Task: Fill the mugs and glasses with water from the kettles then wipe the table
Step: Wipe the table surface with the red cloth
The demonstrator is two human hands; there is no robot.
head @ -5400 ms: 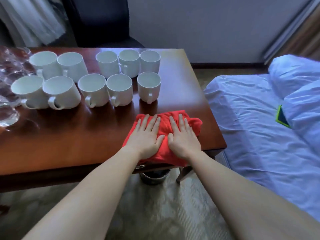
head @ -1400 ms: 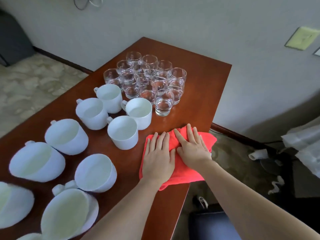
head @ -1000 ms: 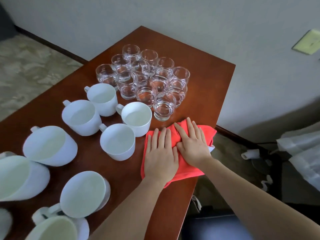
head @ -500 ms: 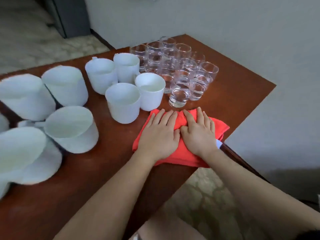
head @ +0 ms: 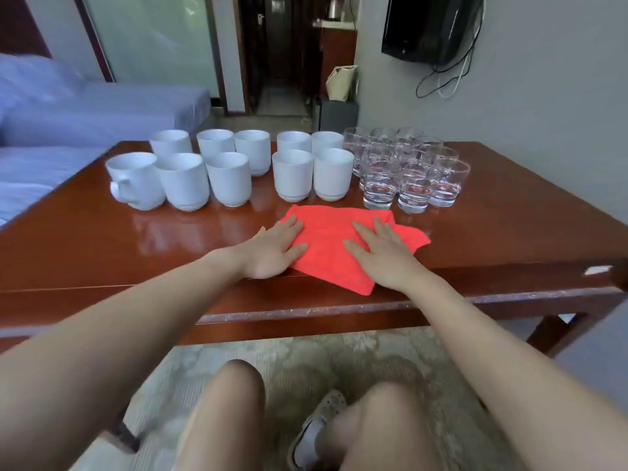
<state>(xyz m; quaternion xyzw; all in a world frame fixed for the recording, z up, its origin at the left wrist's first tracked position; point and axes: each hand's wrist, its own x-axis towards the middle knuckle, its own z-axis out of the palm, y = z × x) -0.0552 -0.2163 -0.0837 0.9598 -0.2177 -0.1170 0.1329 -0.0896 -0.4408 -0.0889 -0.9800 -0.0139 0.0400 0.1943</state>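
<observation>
Pressing the red cloth [head: 326,248] flat at the near edge of the worktop [head: 102,246], the left hand [head: 272,251] and right hand [head: 385,258] lie palm-down, fingers extended, grasping nothing. White mugs [head: 224,178] and glasses [head: 413,185] stand in rows behind the cloth, glasses toward the right edge
</observation>
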